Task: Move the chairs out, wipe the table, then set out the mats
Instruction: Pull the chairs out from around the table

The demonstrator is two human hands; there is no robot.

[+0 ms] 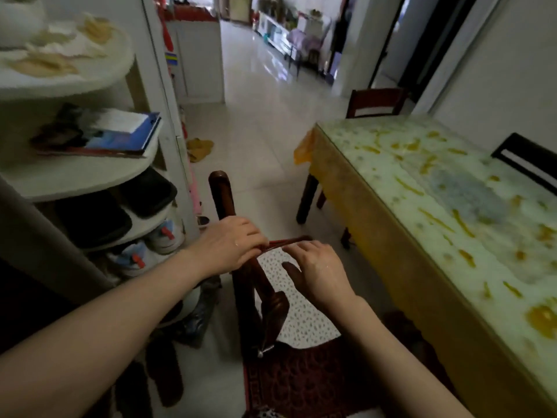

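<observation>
A dark wooden chair (221, 191) with a white speckled seat cushion (301, 315) stands in the gap between a shelf and the table (340, 188), pulled away from the table's long side. My left hand (232, 245) grips the top of the chair's back, fingers curled over the rail. My right hand (316, 273) hovers over the cushion with relaxed, spread fingers, its fingertips at a thin red-brown bar of the chair. The table has a glass top over a white cloth with a yellow pattern. No mats or wiping cloth show on it.
A second wooden chair (373, 102) stands at the table's far end and a black chair back (524, 158) at its right side. White corner shelves (78, 179) with books and shoes crowd the left. A dark red patterned fabric (301, 384) lies below the chair. A tiled hallway (256, 116) runs ahead.
</observation>
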